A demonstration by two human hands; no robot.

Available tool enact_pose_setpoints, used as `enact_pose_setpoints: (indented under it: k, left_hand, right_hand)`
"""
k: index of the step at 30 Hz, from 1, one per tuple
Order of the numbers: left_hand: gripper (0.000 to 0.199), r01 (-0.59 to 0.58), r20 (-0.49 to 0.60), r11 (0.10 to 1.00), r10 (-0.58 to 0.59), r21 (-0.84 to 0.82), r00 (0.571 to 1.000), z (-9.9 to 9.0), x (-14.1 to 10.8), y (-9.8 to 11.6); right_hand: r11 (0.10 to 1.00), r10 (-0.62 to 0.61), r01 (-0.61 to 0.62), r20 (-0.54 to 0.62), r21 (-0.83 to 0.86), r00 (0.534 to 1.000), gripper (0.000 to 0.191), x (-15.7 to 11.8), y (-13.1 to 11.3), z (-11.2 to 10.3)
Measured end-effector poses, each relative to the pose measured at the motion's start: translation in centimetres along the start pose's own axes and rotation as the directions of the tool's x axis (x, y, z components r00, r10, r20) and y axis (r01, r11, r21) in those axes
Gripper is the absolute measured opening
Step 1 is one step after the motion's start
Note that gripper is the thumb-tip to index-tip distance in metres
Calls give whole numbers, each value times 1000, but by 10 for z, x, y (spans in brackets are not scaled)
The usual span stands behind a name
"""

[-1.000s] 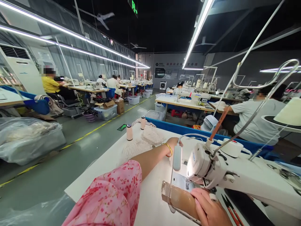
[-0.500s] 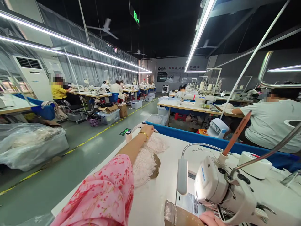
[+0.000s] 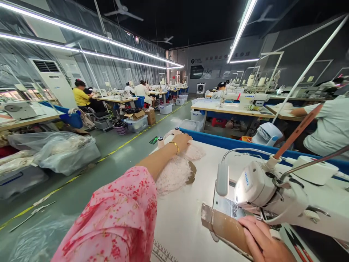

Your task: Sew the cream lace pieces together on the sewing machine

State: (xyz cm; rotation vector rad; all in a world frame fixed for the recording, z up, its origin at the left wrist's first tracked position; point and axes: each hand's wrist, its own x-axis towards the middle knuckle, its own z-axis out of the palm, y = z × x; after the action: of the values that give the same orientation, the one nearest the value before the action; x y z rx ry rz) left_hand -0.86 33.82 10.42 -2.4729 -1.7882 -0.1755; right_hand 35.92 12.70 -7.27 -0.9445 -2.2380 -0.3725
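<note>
My left arm, in a pink floral sleeve, stretches to the far left of the white sewing table (image 3: 180, 214). There my left hand (image 3: 183, 141) is bent over pale lace fabric (image 3: 174, 174), closed on its upper part; the fingertips are hidden. A brown patch (image 3: 192, 173) shows beside the lace. Two thread spools (image 3: 160, 142) stand just left of that hand. My right hand (image 3: 263, 238) lies on a brown, tape-wrapped block (image 3: 226, 225) in front of the white sewing machine (image 3: 253, 185), its fingers stretched out and holding nothing.
A small grey lamp (image 3: 223, 178) hangs on a bent neck by the needle. Red-handled scissors (image 3: 298, 245) lie right of my right hand. Blue cloth (image 3: 218, 138) lines the table's far edge. Plastic-wrapped bins (image 3: 65, 153) stand on the floor at left. Other people sit at machines beyond.
The view has tilted down and turned slightly left, bringing more of my right hand, the scissors and a printed ruler scale into sight. My left hand stays at the lace.
</note>
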Motion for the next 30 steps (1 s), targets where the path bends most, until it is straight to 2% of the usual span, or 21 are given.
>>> enact_pose_setpoints:
  k: [3,6,9,12,15,17,21,30]
  left_hand:
    - [26,-37,-3,996,37,-77,999,-19,-40,4]
    - [20,-79,76,987,91,-142,993,-23,-97,9]
    - [25,-105,143,981,128,-164,981,-9,-152,13]
    - [29,-99,174,980,129,-170,976,11,-186,14]
    - [14,-90,168,977,124,-195,978,24,-194,11]
    - [13,-91,162,969,130,-230,978,26,-192,7]
    - [18,-73,168,942,134,-328,977,21,-185,1]
    - [19,30,202,874,78,-485,976,5,-179,-7]
  right_hand:
    - [990,116,-119,48,79,992,31,5,-11,-8]
    - [964,223,-231,76,129,972,30,8,-18,-12]
    - [960,226,-237,88,149,970,31,10,-19,-13]
    - [952,244,-263,130,156,961,30,10,-17,-14]
    - [944,257,-292,211,154,943,28,9,-15,-16]
    - [938,270,-308,221,160,937,28,10,-16,-18]
    - [924,303,-338,198,181,932,31,15,-22,-21]
    - [919,288,-335,225,210,931,31,19,-23,-23]
